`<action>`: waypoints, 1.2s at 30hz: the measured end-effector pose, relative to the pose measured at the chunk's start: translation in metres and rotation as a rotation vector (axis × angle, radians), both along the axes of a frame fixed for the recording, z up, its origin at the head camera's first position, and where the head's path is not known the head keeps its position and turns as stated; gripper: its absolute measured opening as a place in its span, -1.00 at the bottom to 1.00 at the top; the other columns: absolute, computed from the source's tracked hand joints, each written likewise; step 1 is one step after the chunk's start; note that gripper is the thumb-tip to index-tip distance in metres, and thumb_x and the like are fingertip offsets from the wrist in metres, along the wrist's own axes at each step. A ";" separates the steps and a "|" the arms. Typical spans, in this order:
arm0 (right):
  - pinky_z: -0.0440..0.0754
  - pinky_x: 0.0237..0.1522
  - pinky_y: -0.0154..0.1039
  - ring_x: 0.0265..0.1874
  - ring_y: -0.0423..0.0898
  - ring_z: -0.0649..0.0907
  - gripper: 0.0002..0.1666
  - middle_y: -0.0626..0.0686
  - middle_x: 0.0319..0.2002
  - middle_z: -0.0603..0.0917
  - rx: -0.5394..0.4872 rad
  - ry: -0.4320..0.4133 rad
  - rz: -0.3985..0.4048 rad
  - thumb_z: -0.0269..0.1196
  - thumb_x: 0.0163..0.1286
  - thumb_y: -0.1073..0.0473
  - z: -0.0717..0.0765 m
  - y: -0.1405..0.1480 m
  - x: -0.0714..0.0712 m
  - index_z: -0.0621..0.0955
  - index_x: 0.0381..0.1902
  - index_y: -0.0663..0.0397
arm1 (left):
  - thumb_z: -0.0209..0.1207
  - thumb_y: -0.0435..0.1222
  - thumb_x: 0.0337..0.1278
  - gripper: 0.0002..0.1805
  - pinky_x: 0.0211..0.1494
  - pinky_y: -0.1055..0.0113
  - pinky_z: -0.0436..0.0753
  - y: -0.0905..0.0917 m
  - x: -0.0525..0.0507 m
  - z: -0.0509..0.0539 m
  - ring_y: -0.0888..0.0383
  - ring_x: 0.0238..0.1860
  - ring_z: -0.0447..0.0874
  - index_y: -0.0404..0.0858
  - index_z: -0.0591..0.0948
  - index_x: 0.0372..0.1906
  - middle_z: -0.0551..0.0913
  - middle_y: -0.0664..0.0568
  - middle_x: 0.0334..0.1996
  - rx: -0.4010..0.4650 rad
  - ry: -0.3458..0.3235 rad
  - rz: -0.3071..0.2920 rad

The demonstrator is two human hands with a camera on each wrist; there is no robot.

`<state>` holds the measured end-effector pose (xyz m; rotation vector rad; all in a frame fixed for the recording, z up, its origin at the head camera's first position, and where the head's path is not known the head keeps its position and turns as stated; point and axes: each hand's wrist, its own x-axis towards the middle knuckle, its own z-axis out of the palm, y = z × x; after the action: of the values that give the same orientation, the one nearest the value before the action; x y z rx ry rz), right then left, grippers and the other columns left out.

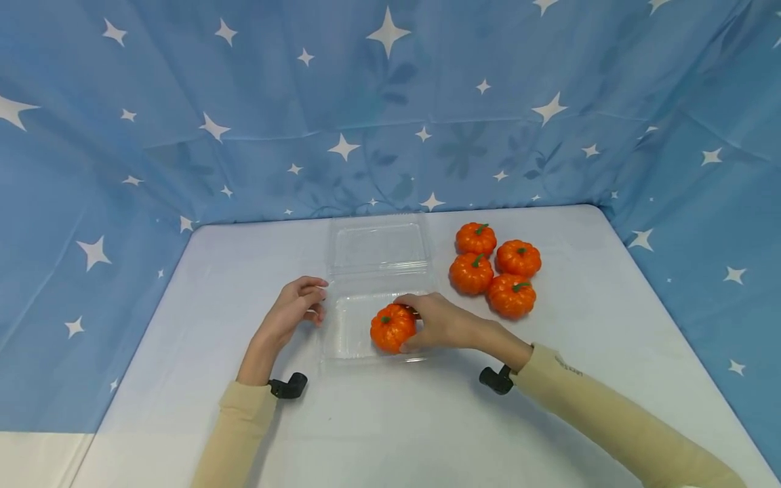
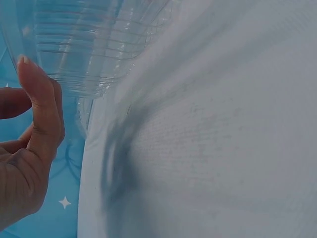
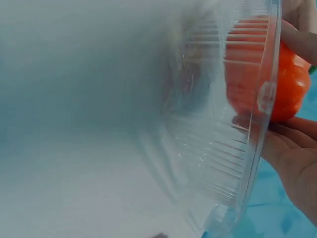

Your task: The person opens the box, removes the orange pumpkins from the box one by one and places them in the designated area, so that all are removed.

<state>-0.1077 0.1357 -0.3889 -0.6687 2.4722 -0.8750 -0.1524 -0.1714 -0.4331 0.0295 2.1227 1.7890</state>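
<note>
An orange toy pumpkin (image 1: 390, 330) with a green stem is held in my right hand (image 1: 444, 321), thumb and fingers around its right side. It is inside the lower half of a clear plastic clamshell container (image 1: 349, 332), whose lid lies folded back behind. In the right wrist view the pumpkin (image 3: 290, 84) shows partly through the container's ribbed wall (image 3: 223, 168). My left hand (image 1: 297, 306) is beside the container's left edge, fingers loosely bent and holding nothing. Whether its fingertips touch the rim, I cannot tell.
Several more orange pumpkins (image 1: 512, 296) sit in a group on the white table (image 1: 390, 427), right of the container. A blue curtain (image 1: 274, 88) with white stars hangs behind the table and along its sides.
</note>
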 end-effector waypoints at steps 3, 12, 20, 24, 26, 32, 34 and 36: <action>0.63 0.28 0.00 0.22 0.03 0.63 -0.12 0.09 0.24 0.65 -0.047 0.039 -0.023 0.56 0.17 0.10 -0.004 0.002 0.004 0.46 0.40 0.18 | 0.06 -0.36 0.50 -0.55 -0.43 0.29 0.68 -0.001 0.000 0.001 0.15 -0.51 0.57 -0.52 0.36 0.34 0.57 -0.22 -0.25 0.002 0.003 -0.007; 0.61 0.30 -0.01 0.30 0.07 0.62 -0.11 0.10 0.32 0.59 -0.229 0.079 -0.079 0.52 0.21 0.14 -0.009 0.012 0.016 0.39 0.43 0.19 | 0.05 -0.36 0.51 -0.56 -0.42 0.29 0.67 -0.003 0.001 0.000 0.14 -0.50 0.57 -0.51 0.37 0.33 0.57 -0.20 -0.26 0.008 -0.005 -0.008; 0.59 0.28 0.02 0.36 0.11 0.57 -0.06 0.12 0.37 0.52 -0.296 0.152 -0.168 0.54 0.18 0.25 -0.001 0.030 0.029 0.35 0.45 0.15 | 0.06 -0.37 0.49 -0.56 -0.42 0.25 0.68 -0.010 0.003 0.000 0.14 -0.50 0.56 -0.51 0.37 0.32 0.58 -0.19 -0.32 -0.005 0.004 -0.023; 0.62 0.23 0.00 0.35 0.14 0.58 -0.06 0.16 0.36 0.53 -0.277 0.199 -0.231 0.56 0.15 0.25 -0.001 0.043 0.035 0.36 0.43 0.16 | 0.06 -0.37 0.49 -0.55 -0.42 0.22 0.69 -0.011 0.004 0.000 0.13 -0.50 0.57 -0.52 0.36 0.32 0.58 -0.18 -0.34 -0.004 0.002 -0.028; 0.63 0.20 0.01 0.34 0.17 0.59 -0.07 0.19 0.35 0.55 -0.273 0.222 -0.268 0.57 0.14 0.24 -0.004 0.051 0.037 0.36 0.41 0.16 | 0.06 -0.37 0.49 -0.55 -0.41 0.21 0.69 -0.011 0.004 0.001 0.13 -0.50 0.57 -0.52 0.36 0.32 0.58 -0.19 -0.35 -0.006 0.001 -0.028; 0.61 0.20 0.01 0.35 0.23 0.56 -0.08 0.25 0.34 0.55 -0.325 0.259 -0.375 0.56 0.14 0.30 -0.015 0.073 0.043 0.36 0.39 0.21 | 0.06 -0.38 0.50 -0.56 -0.40 0.23 0.68 -0.011 0.005 0.001 0.14 -0.49 0.56 -0.52 0.36 0.32 0.59 -0.19 -0.32 -0.008 -0.004 -0.025; 0.60 0.21 0.03 0.34 0.26 0.56 -0.08 0.28 0.34 0.54 -0.330 0.277 -0.400 0.55 0.14 0.32 -0.019 0.079 0.044 0.35 0.39 0.25 | 0.06 -0.37 0.50 -0.56 -0.40 0.24 0.68 -0.012 0.005 0.001 0.14 -0.49 0.56 -0.52 0.36 0.33 0.60 -0.19 -0.30 -0.010 -0.005 -0.024; 0.59 0.20 0.05 0.33 0.29 0.56 -0.08 0.31 0.33 0.53 -0.325 0.300 -0.416 0.54 0.14 0.34 -0.022 0.084 0.045 0.34 0.39 0.28 | 0.06 -0.37 0.51 -0.55 -0.40 0.24 0.68 -0.012 0.005 0.001 0.14 -0.48 0.56 -0.52 0.35 0.33 0.60 -0.19 -0.29 -0.013 -0.006 -0.024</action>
<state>-0.0623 0.2194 -0.4108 -0.4121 2.8223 -1.4491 -0.1476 -0.1838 -0.4326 0.0464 2.1210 1.7596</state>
